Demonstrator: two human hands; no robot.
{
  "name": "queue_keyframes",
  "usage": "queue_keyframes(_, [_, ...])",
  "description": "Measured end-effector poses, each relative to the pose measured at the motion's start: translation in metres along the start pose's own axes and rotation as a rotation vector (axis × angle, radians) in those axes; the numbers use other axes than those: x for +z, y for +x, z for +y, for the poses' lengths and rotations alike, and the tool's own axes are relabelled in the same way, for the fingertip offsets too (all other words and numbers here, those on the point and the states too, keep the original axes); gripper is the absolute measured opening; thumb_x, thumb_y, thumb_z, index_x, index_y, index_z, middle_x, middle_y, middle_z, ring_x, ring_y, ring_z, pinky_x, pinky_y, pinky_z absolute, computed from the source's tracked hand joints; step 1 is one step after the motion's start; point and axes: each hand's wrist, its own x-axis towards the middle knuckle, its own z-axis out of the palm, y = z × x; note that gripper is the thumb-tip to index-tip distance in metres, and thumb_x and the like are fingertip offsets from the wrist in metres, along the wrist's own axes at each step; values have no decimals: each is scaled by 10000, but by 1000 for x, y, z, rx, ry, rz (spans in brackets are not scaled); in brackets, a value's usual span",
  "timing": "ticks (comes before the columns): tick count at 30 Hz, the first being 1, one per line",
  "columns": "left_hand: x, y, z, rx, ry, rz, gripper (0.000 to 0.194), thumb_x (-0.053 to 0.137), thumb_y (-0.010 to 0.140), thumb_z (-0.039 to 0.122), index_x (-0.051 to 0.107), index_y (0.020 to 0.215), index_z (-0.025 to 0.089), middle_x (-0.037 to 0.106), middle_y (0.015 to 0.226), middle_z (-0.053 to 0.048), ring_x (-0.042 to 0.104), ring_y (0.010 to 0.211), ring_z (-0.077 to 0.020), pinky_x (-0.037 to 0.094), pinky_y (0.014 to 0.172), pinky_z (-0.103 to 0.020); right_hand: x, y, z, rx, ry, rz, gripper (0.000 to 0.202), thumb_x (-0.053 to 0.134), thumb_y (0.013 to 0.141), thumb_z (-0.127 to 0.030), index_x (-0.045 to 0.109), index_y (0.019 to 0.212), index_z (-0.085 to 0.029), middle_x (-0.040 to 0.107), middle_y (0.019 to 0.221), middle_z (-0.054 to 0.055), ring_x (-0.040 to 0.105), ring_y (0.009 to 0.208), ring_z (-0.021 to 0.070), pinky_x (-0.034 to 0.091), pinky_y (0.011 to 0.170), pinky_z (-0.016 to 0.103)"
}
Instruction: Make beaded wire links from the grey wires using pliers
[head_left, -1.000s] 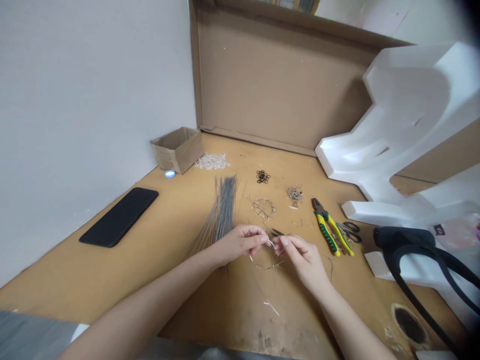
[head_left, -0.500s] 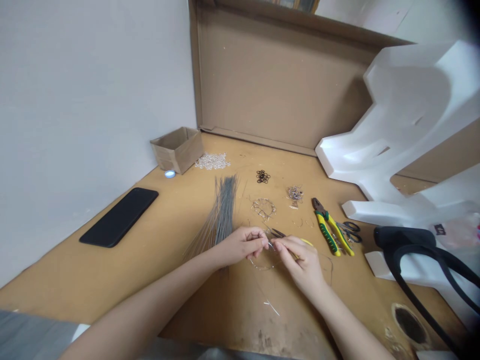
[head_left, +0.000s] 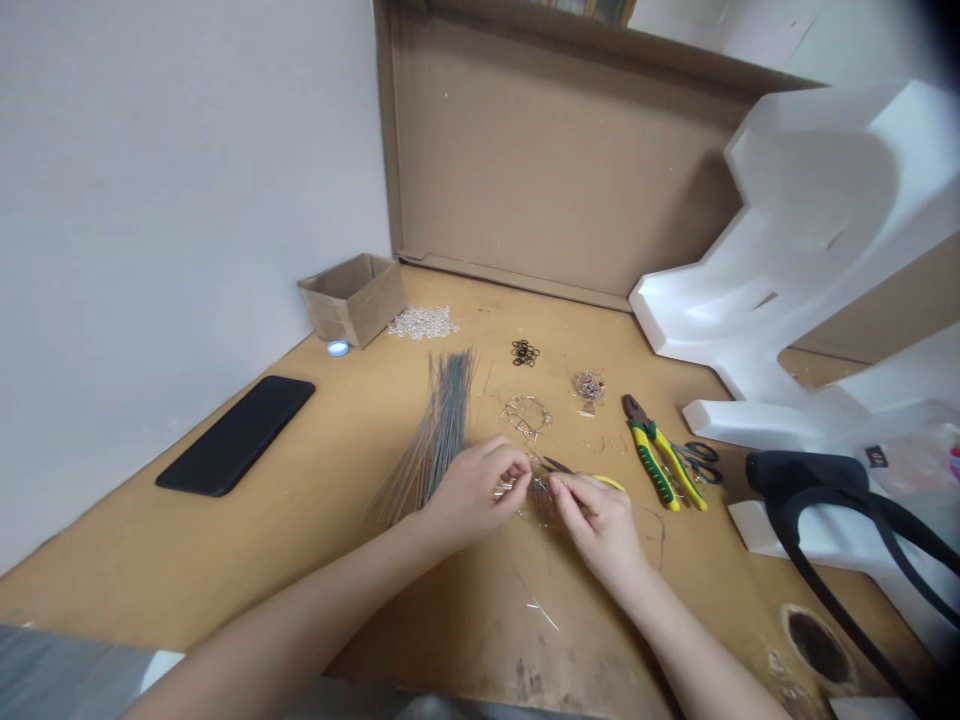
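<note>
Fingers, left hand [head_left: 480,490]: curled, thumb and forefinger almost meeting with a small gap behind them; cannot tell whether the tips grip anything
Fingers, right hand [head_left: 600,520]: thumb and forefinger pinched together on thin wirework [head_left: 539,484]
Wirework: one fine silvery piece, between the two hands, low over the orange-brown table [head_left: 337,450]; its outline is too thin and blurred to trace
Writing: one small dark label [head_left: 876,457] on a clear plastic bag [head_left: 913,465] at far right, pale marks too small to read
Wire bundle [head_left: 448,430]: one, grey straight lengths beyond the left hand, too many to count
Wire ring [head_left: 534,431]: one, lying just beyond the wirework
Small heaps: three, namely clear bits [head_left: 424,321], black rings [head_left: 525,353] and silvery pieces [head_left: 589,385]; contents uncounted
Curved snippets [head_left: 595,443]: two, side by side, near the pliers
Tools: three, namely pliers [head_left: 654,470] in yellow and green, dark-handled scissors [head_left: 702,461] partly behind them, and a yellow-handled tool [head_left: 611,482] partly hidden by the right hand
Black phone-like slab [head_left: 236,435]: one, at left
Cardboard box [head_left: 367,310]: one, open-topped, beside the clear bits
Blue-rimmed disc [head_left: 337,348]: one, just before the box
</note>
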Motion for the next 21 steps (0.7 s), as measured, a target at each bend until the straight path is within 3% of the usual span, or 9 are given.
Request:
queue_keyframes(3, [2,-2,3,7,122,-107,159,414,818,206,567,790,175,559,751,-19,513,660,-109,383,616,-215,2,-2,1,-72,-51,16,226,423,858,-222,646,849,-187,646,681,41,575,592,142,430,578,246])
queue_keyframes(6, [4,-2,3,20,204,-137,200,393,834,216,590,828,180,585,796,-30,535,692,-122,389,634,-226,4,-5,1,-118,-95,36,228,424,855,-218,647,888,-185,667,731,56,597,620,147,446,593,250])
queue_keyframes(14, [4,-4,4,67,287,-164,238,371,847,221,604,822,180,610,793,-40,558,707,-133,402,634,-233,6,-7,-2,-176,-89,62,222,440,848,-191,641,944,-183,687,821,76,636,706,158,495,659,265])
queue_keyframes(21, [7,-5,2,111,319,-110,209,370,836,193,576,813,163,615,786,-50,564,706,-146,412,627,-248,14,-10,-2,-161,-27,96,240,467,829,-158,642,992,-177,691,886,86,646,773,173,523,700,291])
